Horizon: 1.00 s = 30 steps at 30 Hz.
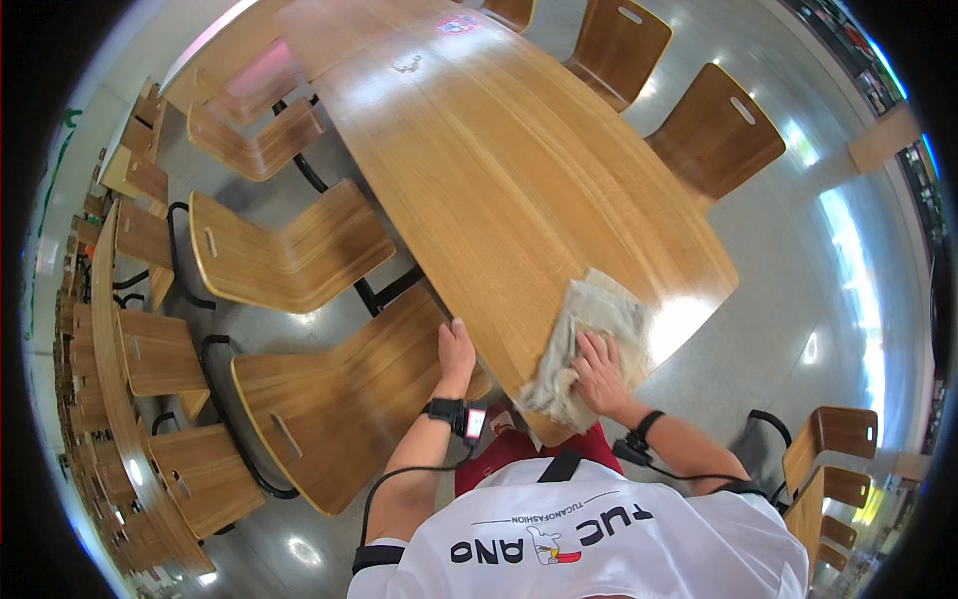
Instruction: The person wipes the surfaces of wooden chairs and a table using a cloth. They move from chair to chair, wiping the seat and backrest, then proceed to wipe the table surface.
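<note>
A crumpled grey-beige cloth lies spread on the near end of a long wooden table, reaching its front edge. My right hand presses down on the cloth, fingers together over its folds. At the table's left edge is my left hand, thumb side up, above a chair seat. Its fingers are partly hidden, and whether they grip the edge is unclear. Both wrists wear black straps with small devices and cables.
Bent-plywood chairs on black metal frames line the table's left side, one close by my left arm. More chairs stand along the right. A dark mark and a pinkish round sticker are on the far tabletop.
</note>
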### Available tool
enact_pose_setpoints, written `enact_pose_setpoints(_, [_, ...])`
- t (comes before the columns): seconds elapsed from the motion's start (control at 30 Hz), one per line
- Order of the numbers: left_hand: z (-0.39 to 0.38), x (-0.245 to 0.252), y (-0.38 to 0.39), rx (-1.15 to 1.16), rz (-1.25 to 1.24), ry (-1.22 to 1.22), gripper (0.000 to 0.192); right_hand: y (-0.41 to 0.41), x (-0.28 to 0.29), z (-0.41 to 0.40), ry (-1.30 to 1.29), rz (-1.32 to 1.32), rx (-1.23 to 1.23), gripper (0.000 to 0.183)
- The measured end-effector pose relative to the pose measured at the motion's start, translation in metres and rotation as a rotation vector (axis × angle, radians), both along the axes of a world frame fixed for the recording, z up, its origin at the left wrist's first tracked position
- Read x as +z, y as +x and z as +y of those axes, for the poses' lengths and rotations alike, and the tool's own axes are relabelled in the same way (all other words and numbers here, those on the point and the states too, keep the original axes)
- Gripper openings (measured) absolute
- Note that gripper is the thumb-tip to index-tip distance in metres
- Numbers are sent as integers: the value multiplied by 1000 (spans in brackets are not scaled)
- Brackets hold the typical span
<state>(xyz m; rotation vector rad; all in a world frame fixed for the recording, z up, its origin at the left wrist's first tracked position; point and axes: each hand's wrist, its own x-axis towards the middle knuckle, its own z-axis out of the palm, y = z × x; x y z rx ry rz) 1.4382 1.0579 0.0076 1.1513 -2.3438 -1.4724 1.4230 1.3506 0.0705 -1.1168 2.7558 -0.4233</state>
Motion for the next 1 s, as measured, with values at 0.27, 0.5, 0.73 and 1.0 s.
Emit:
enact_pose_setpoints(0.27, [13,-15,-48,366,-139,-87,66,-133,-8,-147,-143,-30,144,47])
enact_pose_setpoints(0.5, [-6,-22,-35,393,-18,196,69,-162,-26,-178,-328,57,252,43])
enact_pose_setpoints(0.73, [-12,-4,-29,373,-40,239,69,-240,-25,-64,-103,121,-247,29])
enact_pose_setpoints(1.0, [-20,-25,-40,261,42,206,69,-240,-17,176,151,222,-772,42])
